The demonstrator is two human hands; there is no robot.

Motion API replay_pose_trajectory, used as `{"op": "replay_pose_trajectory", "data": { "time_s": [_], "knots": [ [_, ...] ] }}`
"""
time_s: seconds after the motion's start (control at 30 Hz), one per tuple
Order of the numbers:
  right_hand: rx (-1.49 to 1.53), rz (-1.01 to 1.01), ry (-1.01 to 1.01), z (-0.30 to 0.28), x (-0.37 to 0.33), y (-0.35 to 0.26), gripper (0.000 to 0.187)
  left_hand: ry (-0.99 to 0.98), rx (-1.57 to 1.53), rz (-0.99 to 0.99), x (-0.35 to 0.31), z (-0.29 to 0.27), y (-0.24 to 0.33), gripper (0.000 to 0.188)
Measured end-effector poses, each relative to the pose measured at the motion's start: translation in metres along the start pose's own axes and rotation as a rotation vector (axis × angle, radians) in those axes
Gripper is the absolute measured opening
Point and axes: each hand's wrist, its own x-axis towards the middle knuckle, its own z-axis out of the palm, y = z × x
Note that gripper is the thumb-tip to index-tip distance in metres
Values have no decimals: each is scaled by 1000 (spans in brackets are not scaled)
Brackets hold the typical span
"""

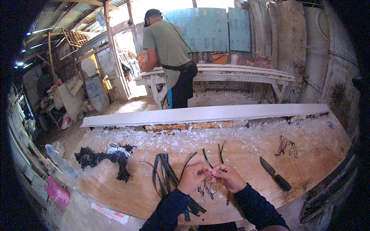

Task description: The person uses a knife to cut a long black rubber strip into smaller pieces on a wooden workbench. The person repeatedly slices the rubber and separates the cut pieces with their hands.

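Above the near part of the wooden table, my left hand (193,176) and my right hand (228,177) meet, fingertips pinched together. What they pinch is too small to make out. Thin strands (208,190) show just below the fingers; whether they are held or lie on the table I cannot tell. Long black flat strips (163,173) lie beside and partly under my left forearm. Two short black strips stick out beyond my hands, one a narrow strip (221,152). To the right rests a knife (275,174) with a black handle, blade pointing away.
A black bundle of knotted cords (104,158) with a white bundle (119,149) lies at the left. Thin dark cord (286,147) is at the right. A long white moulding (204,114) spans the table's far side. Beyond, a person (167,50) stands at a whitish bench (239,71).
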Motion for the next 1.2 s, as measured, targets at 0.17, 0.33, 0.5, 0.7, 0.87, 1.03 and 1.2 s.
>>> {"op": "replay_pose_trajectory", "data": {
  "time_s": [0.17, 0.33, 0.5, 0.7, 0.87, 1.03, 1.2],
  "knots": [
    [36, 12, 48, 2, 1, 3, 9, -34, 67, -28, -2, -5, -1, 5],
    [-14, -29, 54, 2, 1, 3, 10, -64, -120, -204, -2, -5, -3, 6],
    [-67, -63, 108, 5, -2, 0, 11, 40, -87, -107, -1, -5, -6, 7],
    [-250, -179, 92, 4, -2, 0, 11, 29, -104, -139, -1, -9, -5, 9],
    [-334, -262, 141, 0, 2, 4, 13, 43, -264, -260, 0, -4, 2, 16],
    [-424, -305, 126, 1, 3, 8, 14, 14, -276, -292, 0, -4, 7, 16],
    [-556, -350, 155, 1, 3, 10, 14, -3, -144, -342, 1, -8, 0, 13]
  ]
}}
